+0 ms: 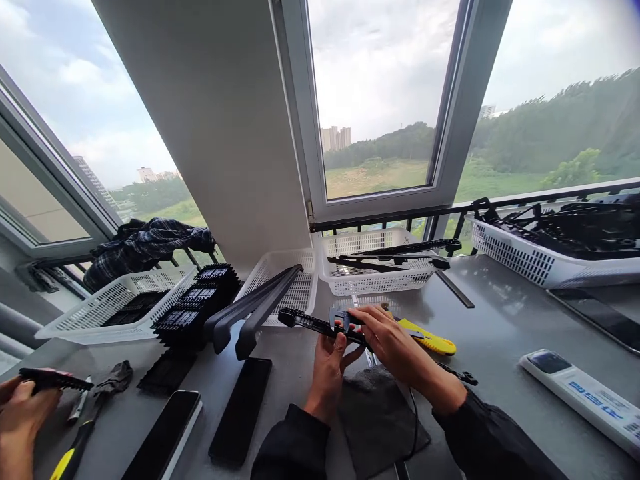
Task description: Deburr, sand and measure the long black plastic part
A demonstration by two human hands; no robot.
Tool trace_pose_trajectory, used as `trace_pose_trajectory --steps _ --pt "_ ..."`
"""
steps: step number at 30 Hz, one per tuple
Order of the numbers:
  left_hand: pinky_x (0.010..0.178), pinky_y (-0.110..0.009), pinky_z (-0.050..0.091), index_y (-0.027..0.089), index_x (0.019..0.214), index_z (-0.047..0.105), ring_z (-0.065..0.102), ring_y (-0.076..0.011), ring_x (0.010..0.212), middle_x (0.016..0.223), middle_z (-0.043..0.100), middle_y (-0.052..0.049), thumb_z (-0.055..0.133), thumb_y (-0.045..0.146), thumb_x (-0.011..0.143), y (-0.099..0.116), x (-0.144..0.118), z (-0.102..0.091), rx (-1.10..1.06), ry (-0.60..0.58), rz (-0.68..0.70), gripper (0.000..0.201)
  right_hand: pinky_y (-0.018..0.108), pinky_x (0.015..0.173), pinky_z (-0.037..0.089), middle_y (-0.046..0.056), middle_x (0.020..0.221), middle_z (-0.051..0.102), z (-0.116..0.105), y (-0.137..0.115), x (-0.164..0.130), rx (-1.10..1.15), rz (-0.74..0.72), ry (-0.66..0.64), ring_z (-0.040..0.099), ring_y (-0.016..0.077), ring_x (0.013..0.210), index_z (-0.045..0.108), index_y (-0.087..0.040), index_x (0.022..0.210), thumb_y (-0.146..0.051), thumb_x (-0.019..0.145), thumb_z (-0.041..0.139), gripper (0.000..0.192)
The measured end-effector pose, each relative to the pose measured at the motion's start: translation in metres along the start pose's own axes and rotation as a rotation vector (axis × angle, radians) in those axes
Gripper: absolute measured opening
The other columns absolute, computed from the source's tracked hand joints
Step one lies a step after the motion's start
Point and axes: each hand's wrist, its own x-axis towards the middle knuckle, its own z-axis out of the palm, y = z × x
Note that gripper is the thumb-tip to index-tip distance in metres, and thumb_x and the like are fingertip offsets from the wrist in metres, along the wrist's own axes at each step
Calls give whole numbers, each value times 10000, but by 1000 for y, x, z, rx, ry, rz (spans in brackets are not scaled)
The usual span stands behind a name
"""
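Above a gray bench (480,393), the left hand (326,375) grips a slim black part (311,322) as the right hand (391,339) holds a caliper (340,316) against it, apparently measuring; steady alignment seems called for next.

Grey bench (493,347): white baskets (520,253) line its window side, a ribbed black stack (197,300) beside one; nearer lie dark-screened phones (241,410), a yellow knife (434,339), a dark cloth (380,417) and a white device (583,397)
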Motion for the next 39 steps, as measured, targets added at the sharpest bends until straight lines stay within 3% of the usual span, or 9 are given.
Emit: trace_pose_trajectory --steps 4,9,22,32,39 --pt "1018 -544 625 220 1153 689 726 -346 1215 1232 757 -106 920 528 794 3 -4 5 39 -31 -7 527 487 1033 554 101 1299 725 0 2 -6 7 43 21 666 282 1180 655 -268 1423 -140 1066 483 417" --pt "949 -496 654 217 1114 713 749 -325 1147 1176 756 -84 951 543 741 3 -5 5 32 -2 -4 550 481 1026 566 98 1273 743 0 2 -8 3 43 59 680 286 1175 683 -255 1381 -136 1040 535 390" --pt "981 -543 627 224 1071 724 750 -328 1138 1119 772 -71 970 516 722 1 -3 0 -1 -5 -20 518 502 1051 580 107 1325 736 2 2 -8 3 31 96 687 292 1235 659 -270 1447 -120 1028 536 461" --pt "942 -505 651 211 1081 723 752 -321 1136 1117 765 -74 957 503 751 -1 -3 -1 15 -12 -7 499 503 1048 581 101 1327 742 4 6 -10 -16 53 121 690 297 1230 676 -261 1409 -151 1038 540 410" --pt "970 -553 633 216 1055 724 742 -329 1139 1118 764 -72 994 501 687 -4 -2 -1 6 30 -11 537 513 1034 588 96 1341 743 2 1 -10 -34 71 130 693 301 1212 666 -269 1432 -146 1038 528 435"
